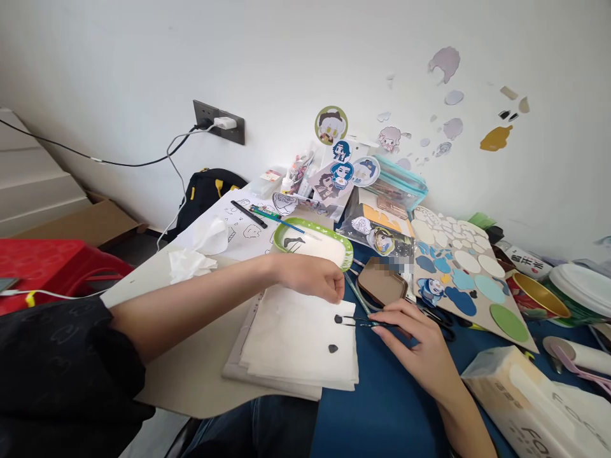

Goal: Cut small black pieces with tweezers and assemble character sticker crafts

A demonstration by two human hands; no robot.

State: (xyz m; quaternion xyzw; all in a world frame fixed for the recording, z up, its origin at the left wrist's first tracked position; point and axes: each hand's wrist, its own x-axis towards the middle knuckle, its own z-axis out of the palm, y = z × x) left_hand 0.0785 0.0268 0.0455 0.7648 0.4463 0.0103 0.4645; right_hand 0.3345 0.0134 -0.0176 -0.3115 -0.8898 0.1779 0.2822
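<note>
The single view looks from the wearer's head, forward and down over the surface (186, 362), near the left hand (309, 273) and right hand (416, 337), with the white wall (286, 57) farther off.

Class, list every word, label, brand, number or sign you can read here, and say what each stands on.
"FO", cut off by the picture's edge: tissue pack.
"开水", seemingly, after a character I cannot read surely: white container.
Too small or blurred to read: the tissue pack's other print, and any marks on the green pen.
</note>
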